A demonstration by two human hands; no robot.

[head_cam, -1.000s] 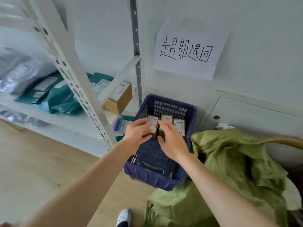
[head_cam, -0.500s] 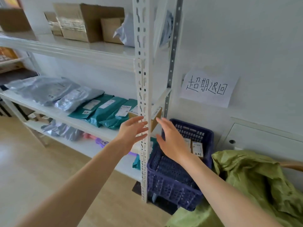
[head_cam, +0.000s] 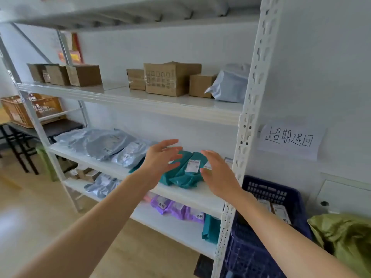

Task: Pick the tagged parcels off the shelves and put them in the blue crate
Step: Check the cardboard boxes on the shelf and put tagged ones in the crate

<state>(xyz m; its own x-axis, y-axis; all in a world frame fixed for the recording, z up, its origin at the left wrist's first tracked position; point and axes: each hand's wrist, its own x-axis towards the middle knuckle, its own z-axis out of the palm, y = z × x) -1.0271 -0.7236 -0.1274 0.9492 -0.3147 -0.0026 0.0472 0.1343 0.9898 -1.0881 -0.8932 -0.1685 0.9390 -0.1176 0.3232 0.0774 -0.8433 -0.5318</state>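
Observation:
Both my hands are raised in front of the middle shelf (head_cam: 180, 194), empty, fingers spread. My left hand (head_cam: 160, 157) and my right hand (head_cam: 218, 175) hover either side of teal mailer bags (head_cam: 184, 173) with white labels. Grey mailer bags (head_cam: 104, 143) lie further left on the same shelf. Cardboard boxes (head_cam: 170, 79) and a grey bag (head_cam: 230, 85) stand on the shelf above. Purple bags (head_cam: 176, 209) lie on the shelf below. The blue crate (head_cam: 261, 247) sits at lower right past the white upright, with small labelled boxes (head_cam: 281, 212) inside.
A white perforated upright (head_cam: 247, 137) stands between the shelves and the crate. A handwritten paper sign (head_cam: 289, 139) hangs on the wall. A green sack (head_cam: 345, 237) sits right of the crate. An orange basket (head_cam: 32, 109) rests on a dark table at far left.
My hands left the small boxes in the blue crate and rose to the middle shelf. My view swung up and left from the crate to the shelves.

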